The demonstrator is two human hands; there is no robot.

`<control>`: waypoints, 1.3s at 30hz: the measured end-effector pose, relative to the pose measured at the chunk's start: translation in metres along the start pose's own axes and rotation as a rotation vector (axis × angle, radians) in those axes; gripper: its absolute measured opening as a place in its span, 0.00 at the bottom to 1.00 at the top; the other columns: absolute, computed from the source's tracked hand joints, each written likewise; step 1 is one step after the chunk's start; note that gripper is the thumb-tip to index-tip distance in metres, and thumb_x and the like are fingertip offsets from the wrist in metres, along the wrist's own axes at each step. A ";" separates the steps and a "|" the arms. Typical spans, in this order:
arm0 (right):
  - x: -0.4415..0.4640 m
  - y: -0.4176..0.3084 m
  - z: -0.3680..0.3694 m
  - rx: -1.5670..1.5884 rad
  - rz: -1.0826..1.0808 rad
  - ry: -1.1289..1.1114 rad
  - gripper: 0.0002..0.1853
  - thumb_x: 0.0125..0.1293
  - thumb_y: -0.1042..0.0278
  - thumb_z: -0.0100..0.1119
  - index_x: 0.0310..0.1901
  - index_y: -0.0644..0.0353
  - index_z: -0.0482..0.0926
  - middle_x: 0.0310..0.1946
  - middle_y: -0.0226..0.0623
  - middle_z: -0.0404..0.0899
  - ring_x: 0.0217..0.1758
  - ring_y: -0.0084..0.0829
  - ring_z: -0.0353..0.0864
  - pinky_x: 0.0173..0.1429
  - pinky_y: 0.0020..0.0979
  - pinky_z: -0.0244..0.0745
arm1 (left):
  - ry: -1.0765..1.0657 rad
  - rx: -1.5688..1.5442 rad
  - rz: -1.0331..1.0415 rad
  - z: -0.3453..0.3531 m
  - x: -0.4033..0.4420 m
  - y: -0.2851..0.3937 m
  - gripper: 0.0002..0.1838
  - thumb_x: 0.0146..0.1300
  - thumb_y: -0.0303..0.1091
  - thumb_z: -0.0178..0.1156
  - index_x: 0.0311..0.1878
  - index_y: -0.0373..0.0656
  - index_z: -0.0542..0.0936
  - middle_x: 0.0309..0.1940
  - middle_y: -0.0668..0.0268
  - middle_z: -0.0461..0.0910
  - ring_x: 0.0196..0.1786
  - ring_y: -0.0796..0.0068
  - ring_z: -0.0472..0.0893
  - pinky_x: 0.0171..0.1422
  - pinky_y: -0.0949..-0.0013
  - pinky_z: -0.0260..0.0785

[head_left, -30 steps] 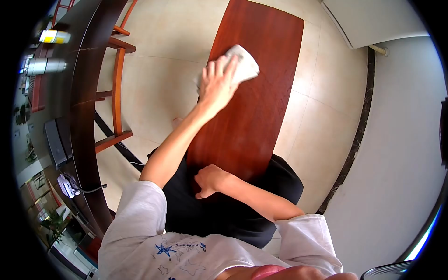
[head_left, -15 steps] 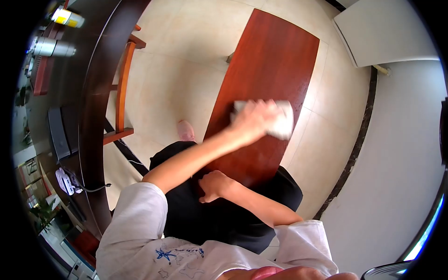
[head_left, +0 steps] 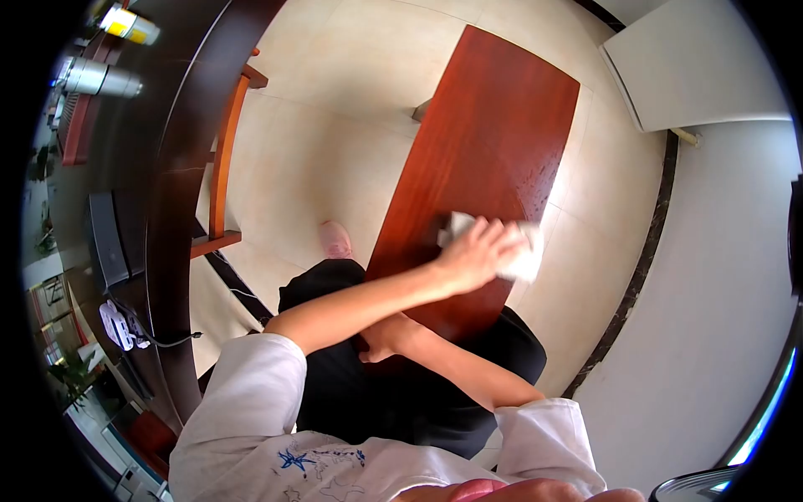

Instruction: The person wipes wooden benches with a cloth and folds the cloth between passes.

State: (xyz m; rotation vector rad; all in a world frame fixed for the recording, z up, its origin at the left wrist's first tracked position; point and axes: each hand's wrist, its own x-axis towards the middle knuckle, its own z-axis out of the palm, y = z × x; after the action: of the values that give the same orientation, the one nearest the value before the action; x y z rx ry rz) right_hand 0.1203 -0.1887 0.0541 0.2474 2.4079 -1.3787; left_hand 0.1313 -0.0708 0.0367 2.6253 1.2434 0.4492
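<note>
My left hand (head_left: 475,258) reaches across to the right and presses a white cloth (head_left: 524,261) onto a reddish-brown wooden bench (head_left: 493,134). Its fingers lie over the cloth, slightly blurred, and one end of the cloth hangs at the bench's right edge. My right hand (head_left: 385,336) is closed around the near left edge of the bench, below my left forearm, which partly covers it. Wet-looking droplets show on the bench top beyond the cloth.
A dark table (head_left: 180,159) runs along the left, with a silver cup (head_left: 100,78), a yellow-and-white container (head_left: 130,25) and a white device with a cable (head_left: 117,325). An orange-brown wooden chair frame (head_left: 222,167) stands beside it. A white wall (head_left: 694,276) rises on the right.
My left hand and the cloth have moved nearer to me and slightly right along the bench. My right hand has kept its hold, now more covered by my left forearm.
</note>
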 end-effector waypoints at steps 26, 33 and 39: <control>-0.013 -0.012 -0.055 -0.192 0.262 -0.080 0.24 0.58 0.44 0.75 0.49 0.53 0.94 0.50 0.36 0.92 0.55 0.34 0.90 0.59 0.37 0.75 | -0.146 -0.073 0.087 -0.022 0.019 -0.049 0.45 0.44 0.50 0.84 0.69 0.55 0.80 0.70 0.54 0.74 0.73 0.50 0.74 0.78 0.40 0.62; -0.018 -0.001 -0.080 -0.158 0.256 0.035 0.28 0.59 0.41 0.77 0.56 0.49 0.92 0.51 0.30 0.92 0.54 0.34 0.91 0.59 0.44 0.73 | 0.130 0.096 -0.003 -0.006 0.257 -0.166 0.39 0.53 0.56 0.80 0.67 0.51 0.82 0.63 0.58 0.77 0.68 0.53 0.76 0.73 0.49 0.67; -0.030 0.022 -0.084 -0.136 0.287 0.056 0.24 0.62 0.44 0.75 0.53 0.49 0.93 0.52 0.30 0.93 0.55 0.32 0.93 0.54 0.37 0.79 | 0.194 0.259 -0.177 0.023 0.312 -0.197 0.45 0.60 0.73 0.72 0.73 0.53 0.78 0.65 0.54 0.77 0.72 0.53 0.74 0.75 0.48 0.63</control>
State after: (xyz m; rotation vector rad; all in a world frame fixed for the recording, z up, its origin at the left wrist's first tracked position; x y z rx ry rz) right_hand 0.1365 -0.1041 0.0867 0.5770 2.3847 -1.0899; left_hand 0.1851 0.2936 0.0127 2.6954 1.6839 0.5561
